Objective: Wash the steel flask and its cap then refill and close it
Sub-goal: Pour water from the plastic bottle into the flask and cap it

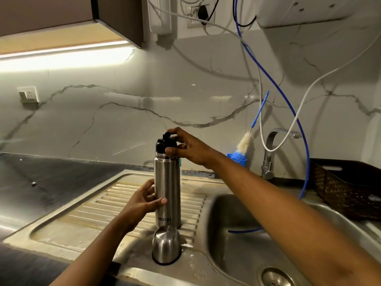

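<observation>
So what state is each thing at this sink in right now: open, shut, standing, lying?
Steel flask: upright on the draining board, left hand holds its body.
Black stopper: on the flask's mouth, right hand fingers grip it; tightness unclear.
Steel cup cap: off, mouth down in front of the flask.
Tap: no water seen running.
Bottle brush: standing in a blue holder.

Silver cylindrical steel flask (168,193) with black plastic stopper (162,145); grey-veined white marble wall (123,122); thin blue hose (278,90); dark brown woven basket (338,195).
</observation>
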Action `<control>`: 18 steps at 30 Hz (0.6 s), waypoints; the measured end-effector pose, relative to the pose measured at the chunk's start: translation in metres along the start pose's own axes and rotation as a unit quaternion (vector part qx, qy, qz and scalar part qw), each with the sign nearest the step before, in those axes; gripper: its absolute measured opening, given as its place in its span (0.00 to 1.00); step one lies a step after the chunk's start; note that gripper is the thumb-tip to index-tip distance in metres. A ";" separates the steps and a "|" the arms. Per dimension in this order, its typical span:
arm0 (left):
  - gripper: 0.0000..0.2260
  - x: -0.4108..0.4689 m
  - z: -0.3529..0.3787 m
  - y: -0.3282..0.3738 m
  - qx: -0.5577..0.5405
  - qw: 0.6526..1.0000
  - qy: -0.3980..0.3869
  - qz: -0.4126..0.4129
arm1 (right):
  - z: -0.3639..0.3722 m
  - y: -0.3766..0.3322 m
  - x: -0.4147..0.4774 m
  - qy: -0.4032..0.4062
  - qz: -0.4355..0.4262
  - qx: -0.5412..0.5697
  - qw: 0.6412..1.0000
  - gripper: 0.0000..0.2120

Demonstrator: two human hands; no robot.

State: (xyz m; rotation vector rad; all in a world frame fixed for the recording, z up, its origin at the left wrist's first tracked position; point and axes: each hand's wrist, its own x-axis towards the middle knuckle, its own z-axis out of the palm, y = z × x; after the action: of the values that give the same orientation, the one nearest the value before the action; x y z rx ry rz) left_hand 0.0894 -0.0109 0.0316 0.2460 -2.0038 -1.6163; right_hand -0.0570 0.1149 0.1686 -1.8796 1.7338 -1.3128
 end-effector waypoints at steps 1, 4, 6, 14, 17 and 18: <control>0.45 0.000 0.000 0.000 0.000 1.000 0.000 -0.001 | 0.001 0.001 0.000 0.007 -0.005 -0.002 1.000 0.17; 0.45 0.000 -0.002 -0.001 -0.001 1.000 0.001 -0.003 | 0.006 0.004 -0.002 0.018 -0.006 0.025 1.000 0.18; 0.45 0.000 -0.002 -0.001 0.003 1.000 -0.006 -0.003 | 0.006 0.006 -0.001 0.006 0.026 0.103 0.994 0.23; 0.42 0.001 0.001 0.001 0.039 0.999 0.010 0.006 | 0.015 0.009 0.005 0.064 0.019 0.146 0.987 0.19; 0.40 0.000 0.002 0.002 0.042 0.999 0.015 0.012 | 0.022 0.010 0.003 0.090 0.016 0.164 0.982 0.18; 0.40 -0.001 0.003 0.001 0.042 0.999 0.016 0.015 | 0.022 0.009 0.002 0.089 0.021 0.161 0.983 0.18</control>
State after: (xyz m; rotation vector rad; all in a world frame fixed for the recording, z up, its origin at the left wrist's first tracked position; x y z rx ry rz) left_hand 0.0888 -0.0080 0.0325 0.2711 -2.0431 -1.5034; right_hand -0.0463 0.1029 0.1510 -1.5807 1.5161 -1.6740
